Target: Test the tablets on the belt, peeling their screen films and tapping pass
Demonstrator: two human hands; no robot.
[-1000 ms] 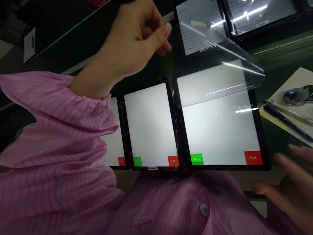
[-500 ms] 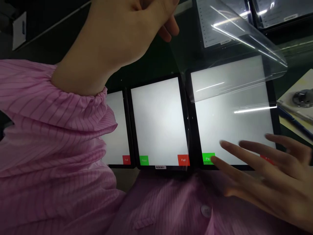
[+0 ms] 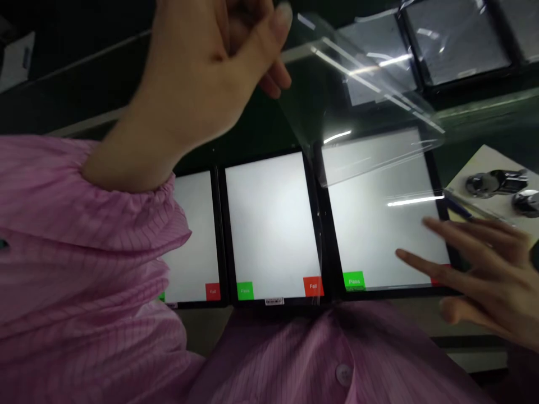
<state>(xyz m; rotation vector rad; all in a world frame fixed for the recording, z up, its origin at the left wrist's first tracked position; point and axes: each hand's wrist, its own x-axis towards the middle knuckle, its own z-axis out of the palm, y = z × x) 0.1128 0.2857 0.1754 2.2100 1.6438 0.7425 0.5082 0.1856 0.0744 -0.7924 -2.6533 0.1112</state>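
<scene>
My left hand (image 3: 219, 73) is raised above the tablets, its thumb and fingers closed on a clear plastic film (image 3: 370, 106). The film hangs out to the right, bent and glossy, over the top of the right tablet (image 3: 379, 235). That tablet's screen is white, with a green "Pass" box and a red box at its lower corners. Over its lower right side hovers my right hand (image 3: 492, 275), fingers spread and holding nothing. A middle tablet (image 3: 272, 224) shows a similar white screen with "Pass" and "Fail". My left sleeve partly covers a left tablet (image 3: 196, 235).
More dark-framed tablets (image 3: 457, 42) lie in a row at the far right. Beyond my right hand, shiny metal round pieces (image 3: 484, 184) rest on papers beside a blue pen (image 3: 457, 203). A white card (image 3: 17, 62) lies at the far left.
My right hand has drawn back to the right, off the green box. My left hand and the film have shifted left and slightly down in view, and the camera view has moved too.
</scene>
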